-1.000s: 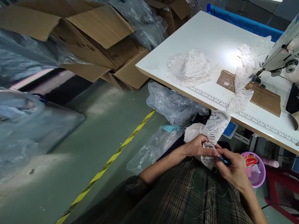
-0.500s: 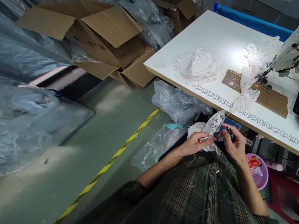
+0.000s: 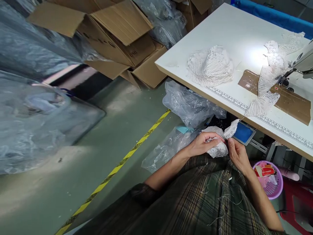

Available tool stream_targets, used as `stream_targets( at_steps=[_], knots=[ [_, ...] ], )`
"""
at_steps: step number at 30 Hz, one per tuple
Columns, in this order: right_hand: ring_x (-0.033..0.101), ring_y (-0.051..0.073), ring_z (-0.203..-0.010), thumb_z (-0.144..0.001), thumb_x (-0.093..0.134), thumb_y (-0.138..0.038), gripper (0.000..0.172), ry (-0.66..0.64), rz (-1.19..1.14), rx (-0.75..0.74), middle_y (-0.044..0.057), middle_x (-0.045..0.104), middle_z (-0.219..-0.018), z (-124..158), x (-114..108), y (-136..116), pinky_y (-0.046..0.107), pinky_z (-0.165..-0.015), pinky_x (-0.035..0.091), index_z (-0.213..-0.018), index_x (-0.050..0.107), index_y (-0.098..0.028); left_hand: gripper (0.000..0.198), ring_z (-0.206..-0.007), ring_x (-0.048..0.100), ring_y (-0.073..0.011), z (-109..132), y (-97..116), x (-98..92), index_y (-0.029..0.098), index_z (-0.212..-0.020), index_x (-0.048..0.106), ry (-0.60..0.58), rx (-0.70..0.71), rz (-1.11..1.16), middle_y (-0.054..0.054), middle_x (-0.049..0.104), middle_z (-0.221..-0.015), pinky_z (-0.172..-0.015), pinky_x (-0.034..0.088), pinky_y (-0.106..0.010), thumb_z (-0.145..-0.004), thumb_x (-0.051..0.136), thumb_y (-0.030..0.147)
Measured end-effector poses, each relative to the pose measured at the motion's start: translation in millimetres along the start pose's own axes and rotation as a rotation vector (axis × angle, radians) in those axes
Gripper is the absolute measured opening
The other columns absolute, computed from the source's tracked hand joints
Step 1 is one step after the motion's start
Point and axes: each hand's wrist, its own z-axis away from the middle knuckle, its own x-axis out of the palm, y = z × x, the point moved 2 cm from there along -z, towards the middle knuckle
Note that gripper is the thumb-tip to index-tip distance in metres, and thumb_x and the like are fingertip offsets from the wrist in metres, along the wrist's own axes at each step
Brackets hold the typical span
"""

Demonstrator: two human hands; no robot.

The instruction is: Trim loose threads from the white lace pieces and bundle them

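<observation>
White table (image 3: pixel 178 54): twelve to three o'clock from the hands; a printed ruler runs along its near edge
Open cardboard box (image 3: pixel 117 49): ten o'clock, flaps spread; well apart from the hands
Sewing machine (image 3: pixel 303 60): two o'clock; partly outside the view
Lace strip (image 3: pixel 266 81): between one and two o'clock, lying across brown card (image 3: pixel 293 102) on the table
Lace pile (image 3: pixel 217 65): twelve o'clock, heaped on the table
Purple basket (image 3: pixel 278 187): four o'clock, below table height
Held lace (image 3: pixel 218 150): between the hands, below the table edge; one end points to one o'clock
Left hand (image 3: pixel 205 143): pinches the held lace, thumb on top
Right hand (image 3: pixel 237 153): fingers closed around a dark tool (image 3: pixel 226 140); mostly hidden, whether its blades part I cannot tell
</observation>
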Motion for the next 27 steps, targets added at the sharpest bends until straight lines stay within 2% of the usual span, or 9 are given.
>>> stream_targets(
  at_steps=[4, 9, 14, 17, 19, 23, 27],
  knots=[
    [0.037, 0.011, -0.053, -0.095, 0.035, -0.063, 0.053, 0.027, 0.053, -0.035, -0.004, 0.042, -0.056, -7.7, 1.3, -2.1, 0.025, -0.052, 0.028, -0.066, 0.05, -0.021, 0.032, -0.099, 0.069, -0.0217, -0.7, 0.9, -0.2, 0.015, -0.094, 0.076, -0.001, 0.008, -0.034, -0.009, 0.076, -0.1, -0.088, 0.051, -0.03, -0.088, 0.062, 0.043],
    [0.041, 0.012, -0.054, -0.098, 0.035, -0.056, 0.048, 0.051, 0.065, -0.023, -0.004, 0.047, -0.058, -2.5, 0.0, 0.3, 0.024, -0.052, 0.031, -0.068, 0.05, -0.021, 0.036, -0.095, 0.069, -0.0212, -3.6, 4.5, -0.8, 0.014, -0.089, 0.075, -0.018, 0.009, 0.008, -0.009, 0.076, -0.097, -0.087, 0.051, -0.03, -0.086, 0.063, 0.048],
    [0.042, 0.013, -0.052, -0.097, 0.035, -0.052, 0.045, -0.007, 0.155, -0.076, -0.003, 0.049, -0.057, -1.5, -2.8, -9.4, 0.024, -0.052, 0.03, -0.069, 0.052, -0.022, 0.038, -0.077, 0.063, -0.016, -6.8, 7.9, -1.2, 0.013, -0.079, 0.069, -0.053, -0.033, 0.022, -0.004, 0.07, -0.078, -0.072, 0.048, -0.025, -0.083, 0.063, 0.051],
    [0.039, 0.013, -0.05, -0.095, 0.036, -0.053, 0.044, 0.009, 0.237, -0.093, -0.003, 0.046, -0.054, -4.3, -3.0, -12.1, 0.025, -0.051, 0.026, -0.067, 0.051, -0.023, 0.038, -0.063, 0.053, -0.0116, -8.1, 7.3, -2.2, 0.013, -0.071, 0.065, -0.084, -0.061, -0.026, 0.0, 0.059, -0.063, -0.059, 0.041, -0.022, -0.083, 0.062, 0.05],
    [0.038, 0.012, -0.048, -0.095, 0.037, -0.054, 0.045, 0.033, 0.27, -0.088, -0.003, 0.046, -0.053, -4.5, -2.7, -9.3, 0.026, -0.051, 0.026, -0.065, 0.051, -0.023, 0.038, -0.062, 0.052, -0.0113, -9.3, 5.4, -3.3, 0.013, -0.07, 0.064, -0.102, -0.076, -0.056, 0.0, 0.058, -0.062, -0.057, 0.039, -0.022, -0.083, 0.062, 0.048],
    [0.045, 0.013, -0.053, -0.094, 0.038, -0.056, 0.044, 0.183, 0.162, -0.068, -0.002, 0.054, -0.059, -3.8, -4.2, 2.3, 0.025, -0.054, 0.035, -0.076, 0.057, -0.021, 0.035, -0.079, 0.063, -0.0162, -13.9, 0.8, -5.5, 0.012, -0.083, 0.072, -0.091, -0.072, -0.054, -0.006, 0.072, -0.083, -0.071, 0.047, -0.024, -0.083, 0.062, 0.046],
    [0.044, 0.013, -0.051, -0.085, 0.053, -0.061, 0.043, 0.524, 0.034, -0.025, -0.005, 0.05, -0.058, -15.5, -7.4, 11.4, 0.026, -0.054, 0.038, -0.086, 0.06, -0.018, 0.038, -0.085, 0.065, -0.0185, -18.9, 1.3, -6.1, 0.012, -0.087, 0.074, -0.07, -0.066, -0.057, -0.007, 0.075, -0.09, -0.077, 0.049, -0.025, -0.083, 0.061, 0.047]
  ],
)
